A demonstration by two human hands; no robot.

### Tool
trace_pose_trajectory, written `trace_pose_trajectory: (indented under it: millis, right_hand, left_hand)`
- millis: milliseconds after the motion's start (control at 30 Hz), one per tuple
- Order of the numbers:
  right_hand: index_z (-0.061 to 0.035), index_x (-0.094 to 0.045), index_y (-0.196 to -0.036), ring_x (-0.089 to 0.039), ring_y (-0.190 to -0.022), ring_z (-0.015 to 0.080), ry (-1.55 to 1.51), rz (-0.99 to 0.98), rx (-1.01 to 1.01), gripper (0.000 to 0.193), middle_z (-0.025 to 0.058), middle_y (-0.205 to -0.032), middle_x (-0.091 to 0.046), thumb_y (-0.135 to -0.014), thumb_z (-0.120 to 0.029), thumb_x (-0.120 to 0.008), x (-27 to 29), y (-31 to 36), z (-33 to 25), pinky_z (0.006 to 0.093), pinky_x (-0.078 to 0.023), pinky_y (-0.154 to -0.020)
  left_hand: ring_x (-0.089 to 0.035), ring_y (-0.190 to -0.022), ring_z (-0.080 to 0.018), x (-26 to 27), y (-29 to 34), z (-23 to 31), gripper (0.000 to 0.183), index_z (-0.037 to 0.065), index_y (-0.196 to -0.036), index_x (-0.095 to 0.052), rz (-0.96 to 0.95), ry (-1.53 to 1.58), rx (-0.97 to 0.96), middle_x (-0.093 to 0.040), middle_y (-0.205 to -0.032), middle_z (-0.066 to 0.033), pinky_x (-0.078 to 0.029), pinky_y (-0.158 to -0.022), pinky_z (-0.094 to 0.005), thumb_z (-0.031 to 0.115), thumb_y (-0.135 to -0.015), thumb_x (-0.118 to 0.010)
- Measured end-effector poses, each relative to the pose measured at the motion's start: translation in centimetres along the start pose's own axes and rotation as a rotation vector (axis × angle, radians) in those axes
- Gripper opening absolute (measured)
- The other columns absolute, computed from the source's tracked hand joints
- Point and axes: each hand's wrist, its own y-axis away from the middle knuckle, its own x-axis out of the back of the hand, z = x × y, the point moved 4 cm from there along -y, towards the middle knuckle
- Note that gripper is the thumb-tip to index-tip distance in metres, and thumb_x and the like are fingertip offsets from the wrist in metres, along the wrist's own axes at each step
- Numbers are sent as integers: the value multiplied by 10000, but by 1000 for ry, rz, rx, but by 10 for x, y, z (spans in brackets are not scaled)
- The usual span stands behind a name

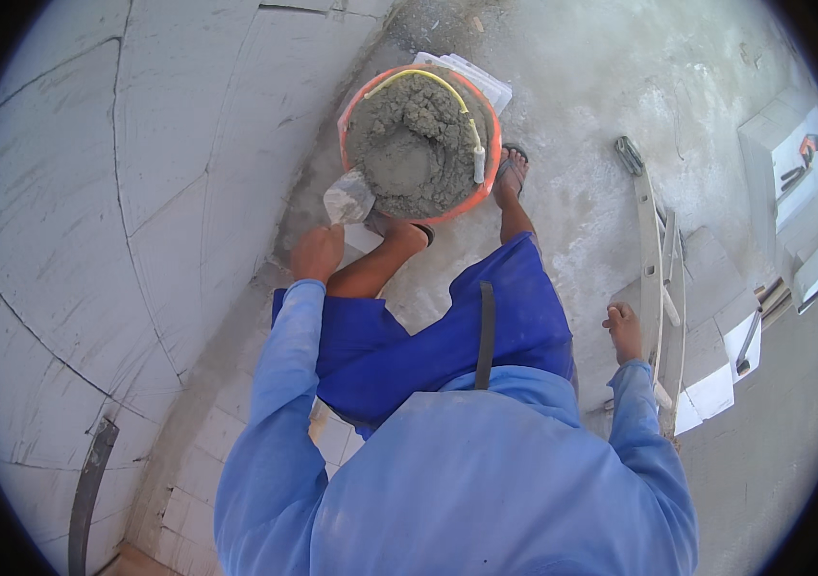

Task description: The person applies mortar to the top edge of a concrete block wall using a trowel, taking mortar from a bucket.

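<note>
An orange bucket (493,158) full of wet grey mortar (414,149) stands between my sandalled feet. Its yellow carrying handle (433,77), with a white grip, lies over to the right side of the rim. My left hand (318,253) is closed round a trowel, whose mortar-smeared blade (348,198) is beside the bucket's lower left rim; the fist hides the handle. Out to my right, my right hand (624,331) hangs with curled fingers beside the ladder, and nothing shows in it.
A pale block wall (73,221) with mortared joints rises close on my left. The metal ladder (651,259) lies at right. Beyond it are stacked pale blocks (774,144), with an orange-handled tool (810,146) on them. White slabs (481,82) sit behind the bucket.
</note>
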Motion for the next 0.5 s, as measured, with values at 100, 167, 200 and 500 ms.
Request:
trace_pose_trajectory:
  millis: [100, 167, 200, 500]
  right_hand:
    - [-39, -595, -979, -588, -675, 132, -27, -59, 34, 276, 49, -770, -600, -843, -260, -501, -9, -8, 18, 257, -398, -550]
    - [-37, -596, -971, -589, -673, 132, -32, -24, 33, 270, 51, -766, -598, -843, -255, -502, -1, -4, 26, 259, -401, -553]
    - [-36, -597, -967, -589, -671, 132, -42, -8, 28, 268, 52, -764, -597, -843, -253, -502, -1, 0, 25, 260, -402, -554]
    - [-16, -594, -954, -587, -667, 139, 31, -48, 207, 278, 59, -805, -595, -842, -248, -491, -15, -5, -45, 264, -410, -580]
  left_hand:
    - [-584, -932, -425, -24, -38, 68, 470, -23, -869, -665, -8, 203, -127, -616, -962, -269, -433, -850, -492, 353, -830, -385]
    - [-584, -923, -428, -29, -49, 69, 467, -15, -861, -665, -96, 313, -177, -617, -951, -276, -439, -843, -489, 365, -821, -395]
    - [-583, -929, -426, -29, -46, 64, 447, -5, -880, -661, -94, 277, -191, -617, -950, -275, -441, -843, -485, 360, -816, -411]
    - [-583, -912, -414, -43, 2, 52, 380, 26, -1065, -543, 383, 344, -252, -591, -1043, -212, -460, -788, -496, 292, -798, -595]
